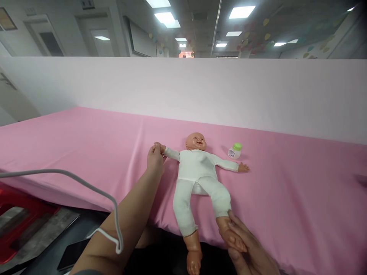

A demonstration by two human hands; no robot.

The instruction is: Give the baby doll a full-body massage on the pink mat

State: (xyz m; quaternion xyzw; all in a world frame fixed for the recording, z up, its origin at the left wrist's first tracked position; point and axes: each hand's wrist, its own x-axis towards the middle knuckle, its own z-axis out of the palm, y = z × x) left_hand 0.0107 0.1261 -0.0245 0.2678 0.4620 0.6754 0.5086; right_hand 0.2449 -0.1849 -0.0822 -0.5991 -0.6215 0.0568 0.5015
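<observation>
A baby doll (197,166) in a white cloth suit lies on its back on the pink sheet (275,198), head away from me, its bare feet over the near edge. My left hand (156,156) is closed around the doll's hand on the left, that arm stretched out sideways. Down at the near edge, my right hand (249,244) holds the doll's right-side foot, with fingers along the ankle and the thumb under the sole. Beyond the doll's other outstretched arm stands a small clear bottle (235,151) with a green cap, touched by neither hand.
A white wall panel (200,88) topped by glass or a mirror borders the far side. A grey cable (86,185) loops across my left forearm. At lower left are a red stool (17,217) and a dark phone (73,252).
</observation>
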